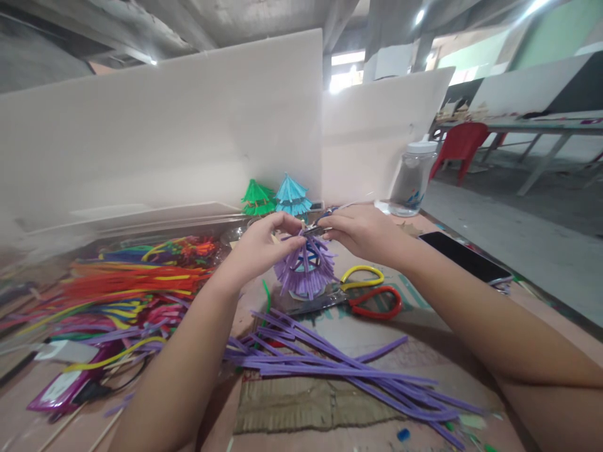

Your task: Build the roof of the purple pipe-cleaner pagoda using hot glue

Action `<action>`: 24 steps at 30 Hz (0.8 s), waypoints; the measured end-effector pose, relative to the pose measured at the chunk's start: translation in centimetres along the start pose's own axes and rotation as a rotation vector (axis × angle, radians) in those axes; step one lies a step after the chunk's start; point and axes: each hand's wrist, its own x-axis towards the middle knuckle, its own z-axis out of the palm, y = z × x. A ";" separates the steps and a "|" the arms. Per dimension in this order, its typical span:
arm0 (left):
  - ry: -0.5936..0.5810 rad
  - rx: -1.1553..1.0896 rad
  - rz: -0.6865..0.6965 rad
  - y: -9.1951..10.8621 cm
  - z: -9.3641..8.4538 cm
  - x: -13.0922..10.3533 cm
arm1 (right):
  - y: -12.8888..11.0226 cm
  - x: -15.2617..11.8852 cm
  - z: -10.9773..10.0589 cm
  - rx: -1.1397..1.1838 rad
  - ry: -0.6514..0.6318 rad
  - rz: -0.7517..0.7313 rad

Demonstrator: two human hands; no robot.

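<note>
A small tiered model of purple pipe cleaners stands upright in front of me, with blue strips crossing around its middle. At its top, my left hand pinches the peak between thumb and fingers. My right hand comes in from the other side, closed on a small metal tool with a dark handle; its kind is partly hidden by the fingers. The tool's tip touches the top of the model. Scissors with one yellow and one red handle loop lie just beside the model's base.
Loose purple pipe cleaners lie across corrugated cardboard nearest me. Many-coloured pipe cleaners pile up at left. Green and blue tiered models stand behind. A clear jar and a phone are at right.
</note>
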 end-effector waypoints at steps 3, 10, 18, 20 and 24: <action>0.004 -0.013 0.004 0.0 0.0 0.0 | -0.1 0.0 0.1 0.010 -0.020 0.015; -0.002 -0.015 -0.003 -0.1 0.0 0.0 | -0.3 -0.1 -0.2 0.018 -0.029 0.063; -0.017 -0.010 0.008 -0.5 -0.4 0.1 | -0.2 0.0 -0.8 -0.041 -0.058 0.066; -0.031 -0.008 -0.003 -0.6 -0.4 0.1 | -0.2 0.1 -0.7 -0.059 -0.055 0.062; -0.058 -0.014 -0.031 -0.6 -0.4 0.2 | -0.3 0.1 -0.7 -0.061 -0.052 0.065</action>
